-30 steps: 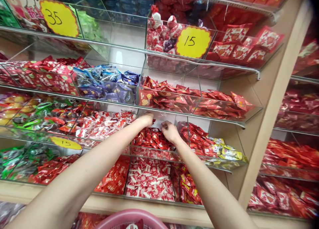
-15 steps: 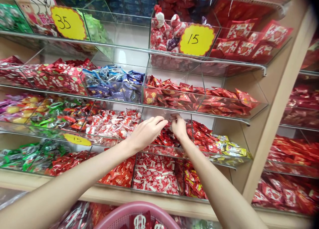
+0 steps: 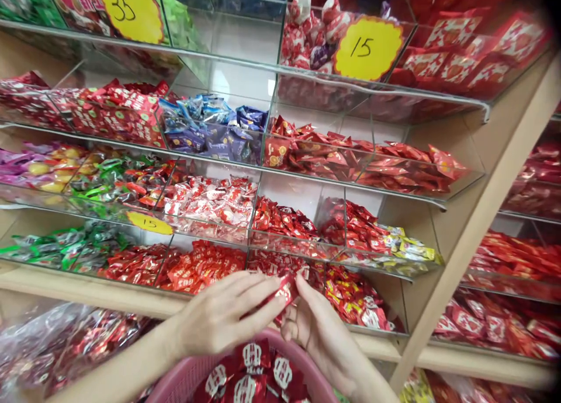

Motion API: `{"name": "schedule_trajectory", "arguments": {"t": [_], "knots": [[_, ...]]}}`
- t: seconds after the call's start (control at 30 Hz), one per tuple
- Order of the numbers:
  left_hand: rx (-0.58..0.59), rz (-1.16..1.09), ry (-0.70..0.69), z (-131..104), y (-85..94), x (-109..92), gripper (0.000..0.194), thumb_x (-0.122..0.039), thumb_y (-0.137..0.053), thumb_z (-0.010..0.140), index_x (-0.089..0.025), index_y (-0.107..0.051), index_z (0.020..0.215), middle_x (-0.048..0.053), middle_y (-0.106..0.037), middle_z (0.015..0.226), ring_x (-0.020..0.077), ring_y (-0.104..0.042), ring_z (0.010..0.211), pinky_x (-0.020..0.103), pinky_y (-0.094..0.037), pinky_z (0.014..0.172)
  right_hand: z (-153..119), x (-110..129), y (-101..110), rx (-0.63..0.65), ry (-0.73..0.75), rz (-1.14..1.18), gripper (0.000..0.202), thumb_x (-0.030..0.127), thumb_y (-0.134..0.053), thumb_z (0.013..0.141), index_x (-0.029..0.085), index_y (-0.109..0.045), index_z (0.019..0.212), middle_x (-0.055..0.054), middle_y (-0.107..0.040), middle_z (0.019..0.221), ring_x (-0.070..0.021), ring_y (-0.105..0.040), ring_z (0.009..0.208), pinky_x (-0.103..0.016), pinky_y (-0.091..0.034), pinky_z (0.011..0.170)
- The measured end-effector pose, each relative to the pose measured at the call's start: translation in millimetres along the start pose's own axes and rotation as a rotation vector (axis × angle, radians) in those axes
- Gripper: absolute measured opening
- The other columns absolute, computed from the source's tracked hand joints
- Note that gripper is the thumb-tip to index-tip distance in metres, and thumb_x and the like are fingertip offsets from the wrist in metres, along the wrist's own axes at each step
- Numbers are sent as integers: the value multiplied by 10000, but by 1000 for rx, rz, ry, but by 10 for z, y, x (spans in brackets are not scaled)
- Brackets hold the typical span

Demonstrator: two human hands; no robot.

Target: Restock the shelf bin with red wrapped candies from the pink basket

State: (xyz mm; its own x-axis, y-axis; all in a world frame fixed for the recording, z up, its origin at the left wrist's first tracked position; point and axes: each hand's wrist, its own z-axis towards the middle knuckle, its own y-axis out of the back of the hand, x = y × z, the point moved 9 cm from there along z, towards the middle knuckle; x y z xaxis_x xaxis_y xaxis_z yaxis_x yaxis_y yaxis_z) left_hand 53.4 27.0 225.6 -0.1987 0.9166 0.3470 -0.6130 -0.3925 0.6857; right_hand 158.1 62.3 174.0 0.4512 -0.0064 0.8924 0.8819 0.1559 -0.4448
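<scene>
Above the rim of a pink plastic basket, my two hands come together around a small red-wrapped candy. My left hand reaches in from the left, its fingers bent over the candy and hiding part of it. From the right, my right hand has its thumb against the wrapper and its fingers curled below. Whether more candies lie inside the hands cannot be seen. Dark red packets with white print lie in the basket beneath them.
Clear-fronted shelves hold wrapped candy in compartments, including red candies, red-and-white ones and blue packets. Yellow price tags hang on the fronts. A wooden upright stands at right. Bagged sweets lie low at left.
Both my hands have drawn back and down from the red candy compartment to above the basket, and a red-wrapped candy now shows between them. The view has shifted, showing more of the basket.
</scene>
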Motion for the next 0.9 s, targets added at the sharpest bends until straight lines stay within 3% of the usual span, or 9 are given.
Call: {"name": "schedule_trajectory", "arguments": {"t": [0.07, 0.13, 0.2, 0.27, 0.43, 0.57, 0.67, 0.77, 0.9], "knots": [[-20, -202, 146, -116, -123, -66, 500, -119, -435, 886, -269, -351, 1355, 80, -547, 1270, 205, -482, 1182, 372, -433, 983, -92, -130, 122, -84, 47, -23, 414, 476, -627, 748, 250, -564, 1090, -38, -613, 878, -103, -543, 597, -216, -452, 490], [-96, -490, 480, -276, -266, 9, 428, -142, -439, 889, -295, -432, 1289, 57, -554, 1255, 186, -507, 1150, 356, -452, 958, -183, -226, 268, -161, 123, -110, 518, 466, -649, 733, 304, -491, 1199, -33, -617, 933, -112, -555, 610, -245, -469, 529], [-152, -822, 864, -507, -504, 50, 323, -232, -482, 882, -285, -513, 1199, 46, -604, 1173, 183, -563, 1060, 360, -477, 917, -265, -351, 360, -177, 155, -235, 505, 462, -677, 706, 270, -533, 1151, -23, -632, 819, -119, -553, 568, -257, -463, 534], [-141, -1130, 1127, -675, -750, -68, 284, -313, -507, 865, -257, -552, 1140, 53, -634, 1108, 191, -595, 985, 377, -493, 879, -332, -502, 420, -168, 132, -349, 383, 473, -677, 699, 207, -613, 967, -5, -611, 640, -121, -535, 506, -249, -436, 500], [-93, -1660, 1430, -936, -1047, -431, 335, -308, -506, 837, -258, -502, 1168, 71, -615, 1106, 184, -600, 924, 347, -513, 775, -494, -764, 544, -239, -5, -316, 295, 469, -619, 760, 175, -585, 751, 18, -584, 560, -95, -525, 497, -202, -401, 495], [-176, -1759, 1592, -1213, -1108, -453, 260, -311, -480, 823, -234, -526, 1067, 46, -629, 993, 147, -594, 820, 300, -498, 733, -630, -880, 539, -274, -128, -166, 291, 445, -641, 751, 164, -565, 760, -7, -625, 654, -83, -542, 527, -187, -407, 508], [15, -1707, 1652, -1334, -1158, -493, 294, -467, -445, 833, -199, -565, 844, 3, -609, 727, 115, -532, 603, 229, -430, 539, -717, -920, 524, -289, -169, -162, 310, 454, -662, 726, 170, -541, 756, -10, -635, 654, -84, -538, 512, -191, -395, 497], [229, -1630, 1457, -1230, -1112, -535, 324, -509, -497, 811, -193, -556, 768, -21, -595, 688, 95, -478, 575, 208, -360, 533, -772, -926, 493, -257, -158, -271, 332, 483, -651, 722, 172, -536, 726, 9, -615, 603, -80, -516, 483, -192, -366, 470], [260, -1453, 1251, -1097, -972, -476, 251, -435, -562, 797, -188, -548, 758, -68, -499, 674, 80, -422, 612, 203, -326, 589, -837, -946, 448, -185, -164, -459, 355, 515, -608, 744, 174, -544, 664, 20, -596, 538, -91, -514, 482, -211, -368, 485]]}}
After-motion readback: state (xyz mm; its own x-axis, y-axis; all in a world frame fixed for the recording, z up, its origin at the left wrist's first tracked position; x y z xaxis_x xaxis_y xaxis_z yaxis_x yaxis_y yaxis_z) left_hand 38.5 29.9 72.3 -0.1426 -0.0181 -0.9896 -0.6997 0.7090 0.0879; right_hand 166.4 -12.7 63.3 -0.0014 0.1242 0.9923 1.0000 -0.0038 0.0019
